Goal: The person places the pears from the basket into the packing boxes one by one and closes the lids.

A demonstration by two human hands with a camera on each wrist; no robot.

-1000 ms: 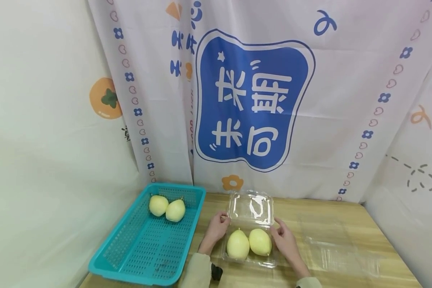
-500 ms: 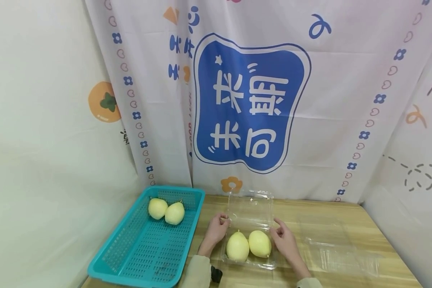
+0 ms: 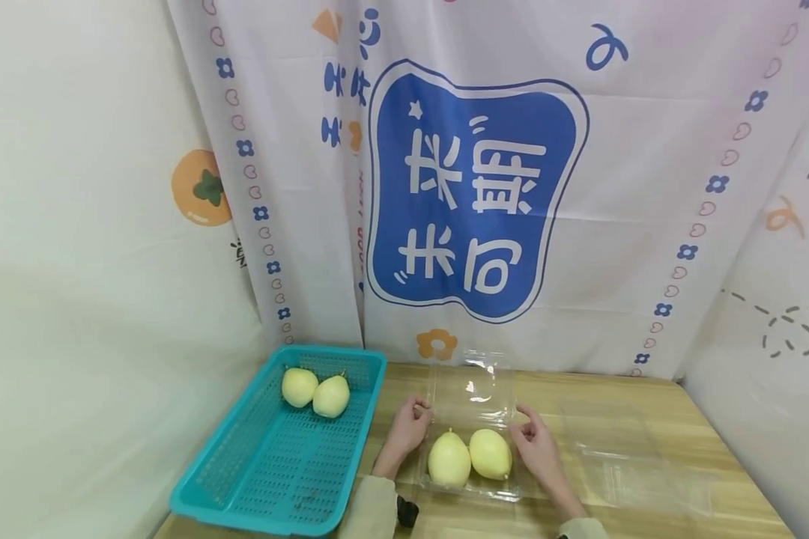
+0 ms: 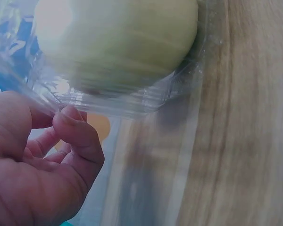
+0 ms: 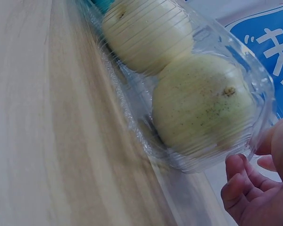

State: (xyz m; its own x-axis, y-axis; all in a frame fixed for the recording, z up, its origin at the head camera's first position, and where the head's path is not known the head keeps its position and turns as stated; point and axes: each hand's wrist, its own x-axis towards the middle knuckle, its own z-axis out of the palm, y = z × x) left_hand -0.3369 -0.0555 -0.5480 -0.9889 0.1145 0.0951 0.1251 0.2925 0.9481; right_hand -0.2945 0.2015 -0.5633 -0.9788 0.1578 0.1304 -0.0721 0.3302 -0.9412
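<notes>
A clear plastic clamshell box (image 3: 468,490) stands on the table with its lid (image 3: 470,385) raised at the back. Two pale yellow pears, a left one (image 3: 449,460) and a right one (image 3: 491,454), lie side by side in its base. With thumb and finger, my left hand (image 3: 407,428) pinches the box's left edge near the hinge; the left wrist view shows that thumb (image 4: 68,120) at the rim. On the opposite edge, my right hand (image 3: 535,449) pinches the rim in the same way, its other fingers curled below, as the right wrist view shows.
A teal plastic basket (image 3: 360,457) stands to the left, with two more pears (image 3: 315,392) at its far end. Further clear plastic boxes (image 3: 637,468) lie on the wooden table (image 3: 546,393) at right. A printed white curtain (image 3: 613,247) hangs behind the table.
Glare on the raised lid has shifted and shrunk, and the head view has moved slightly. Both hands keep their places on the box, and the pears lie as before.
</notes>
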